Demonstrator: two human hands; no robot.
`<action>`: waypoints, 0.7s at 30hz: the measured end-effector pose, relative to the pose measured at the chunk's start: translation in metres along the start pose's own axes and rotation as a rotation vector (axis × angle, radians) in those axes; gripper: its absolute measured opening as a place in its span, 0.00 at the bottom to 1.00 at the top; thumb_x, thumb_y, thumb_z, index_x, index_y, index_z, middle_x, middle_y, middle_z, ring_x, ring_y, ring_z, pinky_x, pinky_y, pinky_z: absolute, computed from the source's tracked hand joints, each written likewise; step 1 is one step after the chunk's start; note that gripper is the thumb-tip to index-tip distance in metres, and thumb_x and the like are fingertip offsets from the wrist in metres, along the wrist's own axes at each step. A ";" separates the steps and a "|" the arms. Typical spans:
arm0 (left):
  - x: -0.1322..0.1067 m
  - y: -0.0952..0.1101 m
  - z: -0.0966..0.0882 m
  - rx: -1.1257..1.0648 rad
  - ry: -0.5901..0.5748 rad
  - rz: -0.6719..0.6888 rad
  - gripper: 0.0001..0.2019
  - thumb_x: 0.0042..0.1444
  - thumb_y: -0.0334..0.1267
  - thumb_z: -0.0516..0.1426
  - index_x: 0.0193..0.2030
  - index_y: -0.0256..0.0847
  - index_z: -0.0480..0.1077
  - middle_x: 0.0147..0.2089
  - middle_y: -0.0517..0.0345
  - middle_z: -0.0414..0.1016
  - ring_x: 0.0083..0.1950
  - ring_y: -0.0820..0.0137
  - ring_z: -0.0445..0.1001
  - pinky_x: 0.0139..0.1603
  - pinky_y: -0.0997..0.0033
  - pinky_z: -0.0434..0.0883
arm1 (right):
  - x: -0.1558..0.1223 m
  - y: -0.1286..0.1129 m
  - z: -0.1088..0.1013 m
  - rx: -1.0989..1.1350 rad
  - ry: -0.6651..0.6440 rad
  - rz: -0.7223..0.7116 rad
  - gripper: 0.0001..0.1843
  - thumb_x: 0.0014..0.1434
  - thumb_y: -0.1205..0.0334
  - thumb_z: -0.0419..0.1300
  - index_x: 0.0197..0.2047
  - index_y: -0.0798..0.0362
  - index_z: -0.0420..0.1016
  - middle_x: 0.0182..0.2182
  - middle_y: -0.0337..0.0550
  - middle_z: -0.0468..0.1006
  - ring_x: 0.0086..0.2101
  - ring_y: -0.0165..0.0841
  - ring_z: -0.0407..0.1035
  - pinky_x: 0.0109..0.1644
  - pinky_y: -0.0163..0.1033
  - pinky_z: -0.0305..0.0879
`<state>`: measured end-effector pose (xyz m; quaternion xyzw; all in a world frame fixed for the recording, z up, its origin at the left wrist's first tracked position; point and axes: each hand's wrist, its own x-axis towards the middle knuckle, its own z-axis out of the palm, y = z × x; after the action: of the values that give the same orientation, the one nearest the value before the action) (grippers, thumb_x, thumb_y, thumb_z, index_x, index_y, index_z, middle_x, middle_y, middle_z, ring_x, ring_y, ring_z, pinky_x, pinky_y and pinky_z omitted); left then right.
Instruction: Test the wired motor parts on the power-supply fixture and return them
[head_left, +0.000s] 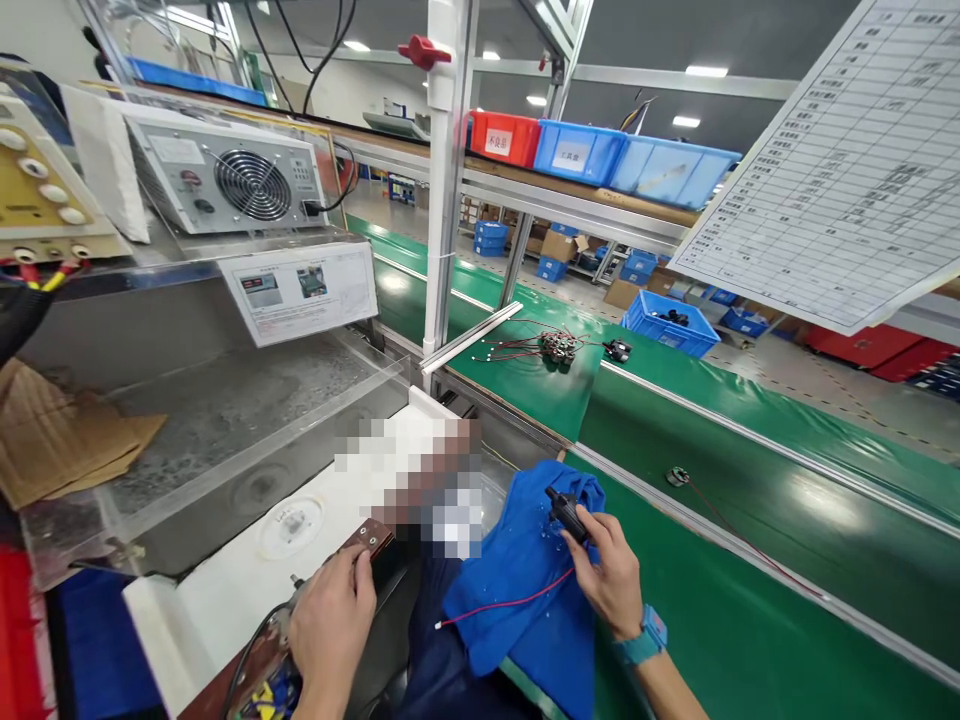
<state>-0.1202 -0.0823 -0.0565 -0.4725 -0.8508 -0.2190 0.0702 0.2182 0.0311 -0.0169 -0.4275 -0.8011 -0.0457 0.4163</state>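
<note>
My right hand [611,570] pinches a small black pump [568,515] with a short nozzle, held just over a blue cloth [517,560]. A thin red wire [517,603] with a white plug at its end trails across the cloth, which is dotted with water drops. My left hand [334,615] is closed around a brown bar [371,537] with screws in its end. Beside that hand, a black cable [251,640] runs down to some yellow and blue parts [270,695]. Part of the area between the hands is blurred out.
A white ledge [210,580] borders the clear-walled tank [225,420] on the left. Brown cardboard [60,440] lies on it. Wired round parts [559,347] and one black unit [617,350] rest on the green bench [540,395]. Another wired part [677,477] lies farther right. A white post [439,200] stands ahead.
</note>
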 end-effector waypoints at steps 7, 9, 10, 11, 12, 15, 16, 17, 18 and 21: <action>0.001 0.001 -0.001 -0.007 -0.030 -0.031 0.17 0.66 0.44 0.47 0.42 0.41 0.75 0.37 0.53 0.81 0.39 0.60 0.78 0.38 0.66 0.65 | -0.002 0.003 -0.003 0.061 -0.019 0.109 0.20 0.64 0.57 0.60 0.58 0.49 0.70 0.37 0.45 0.73 0.33 0.34 0.70 0.35 0.39 0.72; 0.000 0.000 0.000 -0.003 -0.029 -0.033 0.18 0.66 0.45 0.46 0.42 0.41 0.75 0.37 0.53 0.81 0.39 0.60 0.78 0.38 0.66 0.65 | -0.004 0.003 -0.004 0.080 -0.030 0.135 0.20 0.64 0.56 0.60 0.58 0.50 0.71 0.36 0.44 0.72 0.31 0.33 0.69 0.35 0.38 0.71; 0.000 0.000 0.001 0.001 -0.027 -0.031 0.18 0.66 0.45 0.46 0.42 0.41 0.75 0.36 0.53 0.81 0.39 0.60 0.78 0.38 0.66 0.65 | -0.004 0.003 -0.005 0.089 -0.032 0.148 0.20 0.63 0.56 0.60 0.57 0.50 0.71 0.36 0.44 0.72 0.31 0.33 0.69 0.35 0.38 0.70; 0.000 0.000 0.001 0.005 -0.024 -0.027 0.18 0.67 0.45 0.46 0.42 0.41 0.75 0.36 0.53 0.81 0.39 0.60 0.78 0.38 0.66 0.65 | -0.003 0.003 -0.005 0.098 -0.030 0.163 0.20 0.63 0.56 0.60 0.57 0.50 0.71 0.35 0.43 0.72 0.30 0.33 0.68 0.35 0.38 0.70; 0.000 -0.001 0.002 0.008 -0.018 -0.022 0.19 0.67 0.45 0.45 0.42 0.41 0.75 0.36 0.53 0.81 0.38 0.60 0.77 0.38 0.66 0.65 | -0.002 0.004 -0.005 0.104 -0.027 0.183 0.20 0.63 0.55 0.60 0.57 0.50 0.72 0.34 0.43 0.72 0.30 0.33 0.68 0.35 0.39 0.69; 0.000 -0.001 0.003 0.004 0.006 -0.003 0.19 0.67 0.45 0.45 0.42 0.41 0.75 0.37 0.53 0.82 0.39 0.61 0.78 0.39 0.66 0.65 | 0.007 0.010 -0.007 0.102 0.006 0.292 0.21 0.62 0.51 0.60 0.55 0.52 0.73 0.34 0.44 0.73 0.30 0.33 0.67 0.36 0.40 0.69; 0.000 -0.001 0.003 0.003 0.011 0.002 0.19 0.67 0.45 0.45 0.42 0.41 0.75 0.37 0.54 0.82 0.39 0.61 0.78 0.39 0.66 0.66 | 0.010 0.015 -0.008 0.098 0.020 0.342 0.22 0.62 0.49 0.60 0.54 0.53 0.73 0.34 0.44 0.74 0.30 0.34 0.67 0.36 0.40 0.68; 0.000 -0.001 0.003 0.003 0.014 0.004 0.19 0.67 0.44 0.45 0.42 0.40 0.75 0.37 0.54 0.82 0.39 0.61 0.78 0.39 0.66 0.66 | 0.013 0.020 -0.009 0.095 0.031 0.396 0.24 0.61 0.47 0.60 0.54 0.53 0.73 0.34 0.44 0.74 0.30 0.34 0.67 0.36 0.40 0.68; 0.000 -0.002 0.004 0.004 0.013 0.007 0.19 0.67 0.44 0.45 0.42 0.40 0.75 0.37 0.53 0.82 0.38 0.61 0.78 0.39 0.66 0.66 | 0.015 0.027 -0.009 0.097 0.039 0.450 0.25 0.60 0.45 0.60 0.53 0.54 0.74 0.34 0.44 0.75 0.29 0.34 0.66 0.35 0.40 0.68; 0.000 -0.003 0.005 0.010 0.014 0.016 0.19 0.67 0.44 0.45 0.42 0.40 0.75 0.36 0.53 0.82 0.38 0.60 0.78 0.38 0.65 0.66 | 0.019 0.048 -0.011 0.132 0.037 0.588 0.29 0.57 0.41 0.60 0.53 0.55 0.74 0.32 0.43 0.76 0.28 0.33 0.65 0.32 0.39 0.66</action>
<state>-0.1220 -0.0818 -0.0621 -0.4774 -0.8476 -0.2173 0.0803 0.2543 0.0686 -0.0103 -0.6123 -0.6364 0.1210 0.4533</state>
